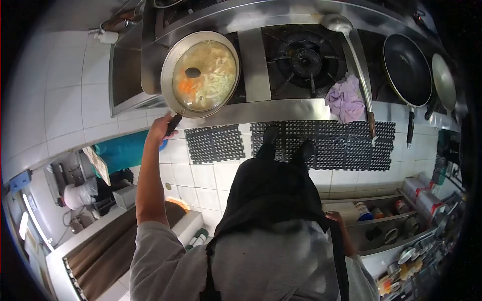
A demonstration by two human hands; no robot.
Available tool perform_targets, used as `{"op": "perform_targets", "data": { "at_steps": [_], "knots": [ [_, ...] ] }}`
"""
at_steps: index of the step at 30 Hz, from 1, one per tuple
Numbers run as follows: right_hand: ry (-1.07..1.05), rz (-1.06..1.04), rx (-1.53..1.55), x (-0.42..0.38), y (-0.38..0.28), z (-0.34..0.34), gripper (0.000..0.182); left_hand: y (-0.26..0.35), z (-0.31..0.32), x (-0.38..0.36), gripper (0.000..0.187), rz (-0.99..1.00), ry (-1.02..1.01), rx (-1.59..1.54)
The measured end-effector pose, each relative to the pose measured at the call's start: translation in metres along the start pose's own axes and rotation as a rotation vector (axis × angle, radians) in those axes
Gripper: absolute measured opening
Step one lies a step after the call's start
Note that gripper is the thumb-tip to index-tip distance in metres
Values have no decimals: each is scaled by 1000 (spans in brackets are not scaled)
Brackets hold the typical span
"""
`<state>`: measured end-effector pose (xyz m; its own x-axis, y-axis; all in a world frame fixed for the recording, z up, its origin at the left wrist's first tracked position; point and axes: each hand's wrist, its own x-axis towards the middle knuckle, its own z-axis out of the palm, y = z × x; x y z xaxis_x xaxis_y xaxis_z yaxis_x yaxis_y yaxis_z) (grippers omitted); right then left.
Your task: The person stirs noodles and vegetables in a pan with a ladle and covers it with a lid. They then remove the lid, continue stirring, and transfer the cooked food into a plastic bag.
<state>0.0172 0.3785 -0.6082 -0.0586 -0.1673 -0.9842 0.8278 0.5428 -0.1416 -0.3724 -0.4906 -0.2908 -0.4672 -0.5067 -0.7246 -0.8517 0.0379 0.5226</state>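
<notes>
My left hand is closed round the black handle of a wide pan on the left part of the stove. A glass lid with a black knob sits in the pan, over broth with orange and pale green pieces. My right hand hangs low beside my body at the right, partly hidden by the apron, and its fingers cannot be made out.
Right of the pan is a bare burner. A purple cloth and a long ladle lie at the stove's edge. Two frying pans, one black, stand farther right. Perforated black mats cover the floor. Another person is at the far left.
</notes>
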Motion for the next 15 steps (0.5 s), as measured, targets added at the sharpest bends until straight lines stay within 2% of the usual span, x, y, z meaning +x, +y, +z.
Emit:
{"op": "perform_targets", "data": {
  "at_steps": [1,2,3,4,5,6,7,8,9,10,11,12,13,14,15],
  "knots": [
    [101,217,211,-51,-49,6,47,-2,7,1,59,-49,-74,76],
    [162,171,176,-61,-55,1,46,-1,17,-1,53,-92,-150,153],
    [224,122,144,-73,-66,3,45,-3,27,-17,42,-140,-271,-85],
    [248,122,135,-50,-35,-30,45,-15,35,-18,40,-292,-479,-268],
    [251,-243,-153,-31,-5,-52,41,-23,52,-33,38,-417,-610,-505],
    [236,-603,-449,-8,4,-67,38,-32,68,-42,37,-423,-771,-665],
    [249,-595,-468,-67,-47,-60,38,-29,86,-53,32,-430,-762,-694],
    [529,91,188,-102,-179,-33,34,-17,99,-57,29,-407,-714,-644],
    [585,-290,-138,-70,-172,-59,26,-9,109,-56,26,-390,-664,-598],
    [604,-664,-472,-39,-158,-86,27,-9,114,-51,26,-401,-676,-618],
    [488,-267,-657,-48,-230,-91,30,-9,117,-45,26,-354,-639,-661],
    [661,-556,-728,-83,-290,-73,40,-9,121,-41,25,-302,-601,-701],
    [600,-581,-611,-126,-369,-48,40,-13,125,-45,25,-304,-607,-712],
    [636,-517,-670,-160,-438,-23,40,-19,128,-53,25,-298,-559,-684],
    [701,-796,-833,-119,-447,-38,40,-25,131,-60,24,-294,-510,-655]
  ]
}}
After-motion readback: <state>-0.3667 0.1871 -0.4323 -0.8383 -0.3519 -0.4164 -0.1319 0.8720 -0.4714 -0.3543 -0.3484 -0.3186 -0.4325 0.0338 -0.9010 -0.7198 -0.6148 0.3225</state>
